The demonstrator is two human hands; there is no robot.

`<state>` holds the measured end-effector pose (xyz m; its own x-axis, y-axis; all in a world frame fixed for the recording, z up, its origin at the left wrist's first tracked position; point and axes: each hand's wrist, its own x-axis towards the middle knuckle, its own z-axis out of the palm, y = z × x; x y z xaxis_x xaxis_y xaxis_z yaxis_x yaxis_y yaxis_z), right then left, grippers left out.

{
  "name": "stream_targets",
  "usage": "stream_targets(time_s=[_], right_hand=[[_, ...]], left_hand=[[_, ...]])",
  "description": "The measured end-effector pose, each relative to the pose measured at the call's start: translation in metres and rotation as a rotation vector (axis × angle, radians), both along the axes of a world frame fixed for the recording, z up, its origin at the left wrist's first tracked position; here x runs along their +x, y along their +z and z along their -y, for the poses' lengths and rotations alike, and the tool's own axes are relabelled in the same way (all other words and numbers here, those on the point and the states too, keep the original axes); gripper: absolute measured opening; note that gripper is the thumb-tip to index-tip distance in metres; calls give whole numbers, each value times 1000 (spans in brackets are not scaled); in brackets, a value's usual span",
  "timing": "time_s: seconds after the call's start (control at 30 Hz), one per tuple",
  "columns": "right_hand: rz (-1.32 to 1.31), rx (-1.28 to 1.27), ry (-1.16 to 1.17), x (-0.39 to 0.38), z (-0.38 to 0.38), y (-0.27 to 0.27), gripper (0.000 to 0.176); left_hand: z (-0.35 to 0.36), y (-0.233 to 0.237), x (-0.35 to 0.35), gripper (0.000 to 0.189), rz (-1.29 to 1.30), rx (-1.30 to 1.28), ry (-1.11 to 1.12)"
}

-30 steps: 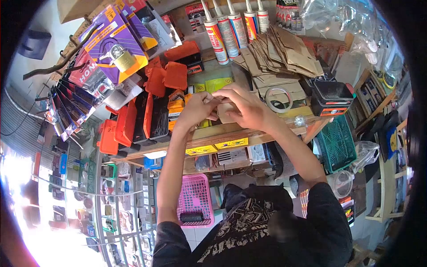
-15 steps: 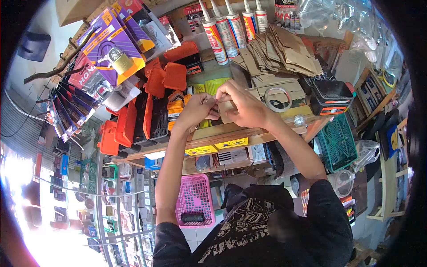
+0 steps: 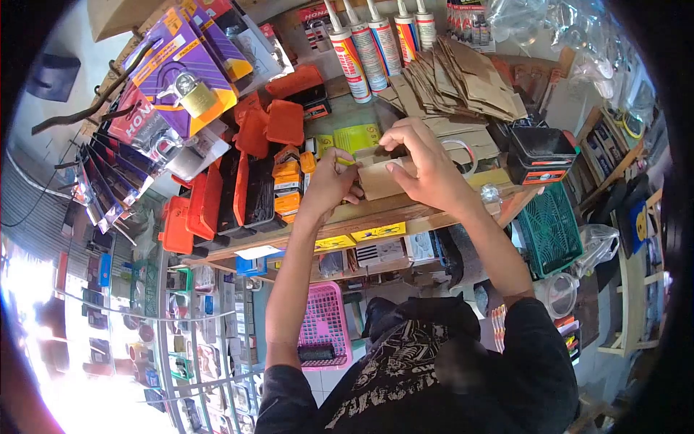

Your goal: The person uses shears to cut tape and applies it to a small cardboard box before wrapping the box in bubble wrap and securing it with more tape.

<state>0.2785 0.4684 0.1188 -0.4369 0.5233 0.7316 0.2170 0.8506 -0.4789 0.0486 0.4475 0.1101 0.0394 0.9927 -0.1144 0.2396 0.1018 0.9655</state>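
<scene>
The brown paper piece (image 3: 380, 182) lies between the hands, long axis roughly left to right — left hand (image 3: 330, 185) curled at its left end, grip unclear; right hand (image 3: 428, 166) part-open, thumb over its right end.

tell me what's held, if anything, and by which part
Brown paper piece, apparently by its left edge, in the left grip; for the right grip, I cannot tell.

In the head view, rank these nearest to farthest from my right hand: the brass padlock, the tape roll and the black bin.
From your right hand:
1. Tape roll: just right, partly hidden by the hand.
2. Black bin: farther right, on the bench.
3. Brass padlock: far left, on its hanging purple pack.
</scene>
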Motion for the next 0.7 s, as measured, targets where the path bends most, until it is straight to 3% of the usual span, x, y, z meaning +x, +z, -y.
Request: stream_targets(time_s=[0.23,0.4,0.47,0.5,0.67,0.7], right_hand=[[43,167,-244,12,-2,-19,57],[-206,-76,-214,13,-6,-35,60],[-217,-88,-225,14,-7,-45,62],[-257,-139,-216,12,-6,-47,63],[-276,-182,-318,5,12,-43,63],[-272,-168,-331,3,14,-45,62]], left_hand=[[0,-7,-2,42,-13,85,-43],[5,-22,-4,35,-63,231,-51],[11,-23,0,31,-179,301,42],[14,-25,1,29,-369,483,74],[25,-4,15,33,-468,570,134],[26,0,22,36,-686,744,131]])
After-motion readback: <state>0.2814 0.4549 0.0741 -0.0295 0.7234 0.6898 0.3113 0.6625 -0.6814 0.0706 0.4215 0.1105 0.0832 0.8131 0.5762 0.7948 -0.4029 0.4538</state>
